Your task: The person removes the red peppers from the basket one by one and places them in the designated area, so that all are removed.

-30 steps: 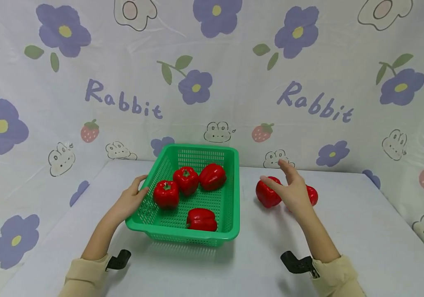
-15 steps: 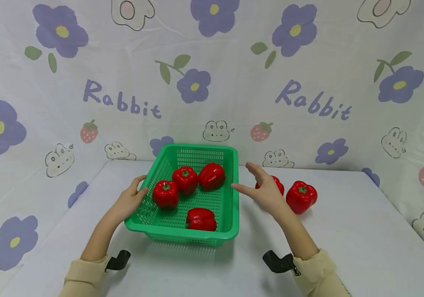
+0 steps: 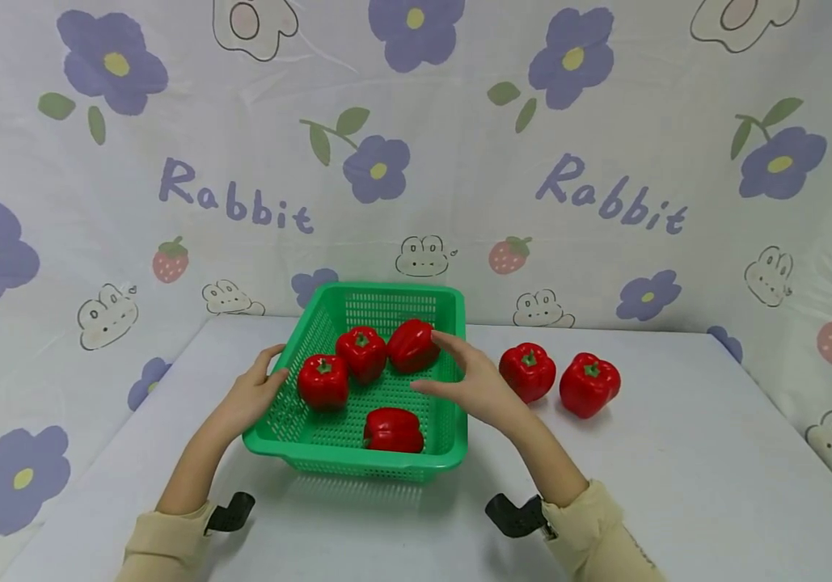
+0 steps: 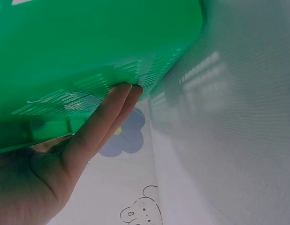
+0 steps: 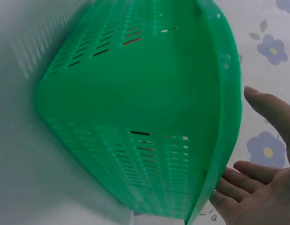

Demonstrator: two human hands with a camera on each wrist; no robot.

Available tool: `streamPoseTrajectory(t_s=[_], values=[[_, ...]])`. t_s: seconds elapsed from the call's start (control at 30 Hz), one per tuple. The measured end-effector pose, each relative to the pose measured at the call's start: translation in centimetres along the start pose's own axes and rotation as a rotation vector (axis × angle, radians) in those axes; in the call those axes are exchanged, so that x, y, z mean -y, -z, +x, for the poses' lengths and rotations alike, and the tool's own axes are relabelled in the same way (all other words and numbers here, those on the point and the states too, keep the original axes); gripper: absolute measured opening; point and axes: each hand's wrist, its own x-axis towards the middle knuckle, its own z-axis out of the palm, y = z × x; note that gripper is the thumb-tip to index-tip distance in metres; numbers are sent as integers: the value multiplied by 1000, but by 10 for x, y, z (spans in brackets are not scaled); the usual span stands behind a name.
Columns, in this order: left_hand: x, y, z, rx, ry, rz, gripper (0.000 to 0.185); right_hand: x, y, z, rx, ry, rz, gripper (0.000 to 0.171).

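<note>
A green plastic basket (image 3: 357, 455) with slotted walls stands on the white table, holding several red bell peppers. My left hand (image 3: 250, 398) holds its left side: the thumb lies at the rim, and in the left wrist view straight fingers (image 4: 105, 119) lie along the outer wall. My right hand (image 3: 479, 388) reaches over the right rim with thumb and fingers spread apart, nothing between them. Its fingertips are close to the bell pepper (image 3: 411, 346) at the back right inside; whether they touch it cannot be told. Another bell pepper (image 3: 394, 430) lies on its side near the basket's front.
Two more red bell peppers stand upright on the table to the right of the basket, a nearer-in bell pepper (image 3: 527, 373) and an outer bell pepper (image 3: 589, 385). A patterned cloth (image 3: 474, 194) hangs behind the white table (image 3: 685, 453).
My right hand has moved left, from over the two peppers on the table to above the basket's right side, uncovering both. The left hand stays at the basket's left side.
</note>
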Motion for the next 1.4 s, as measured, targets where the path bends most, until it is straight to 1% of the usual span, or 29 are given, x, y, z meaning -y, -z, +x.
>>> streamPoseTrajectory(t_s=[0.17, 0.4, 0.67, 0.93, 1.07, 1.23, 1.4], values=[[0, 1, -1, -3, 7, 7, 55, 4, -10, 3, 36, 14, -21, 81], [3, 1, 0, -4, 5, 8, 56, 11, -23, 3, 120, 24, -40, 81], [6, 0, 1, -3, 7, 9, 56, 18, -37, 3, 207, 27, -149, 84], [3, -1, 1, 1, 6, 5, 56, 24, -47, 4, 287, 13, -188, 85], [2, 0, 1, 3, 9, 15, 56, 23, -52, 6, 309, 13, -223, 86], [1, 0, 1, 3, 6, 22, 56, 19, -58, 8, 315, 15, -257, 85], [2, 0, 2, 2, 5, 13, 56, 16, -62, 10, 329, 20, -285, 81]])
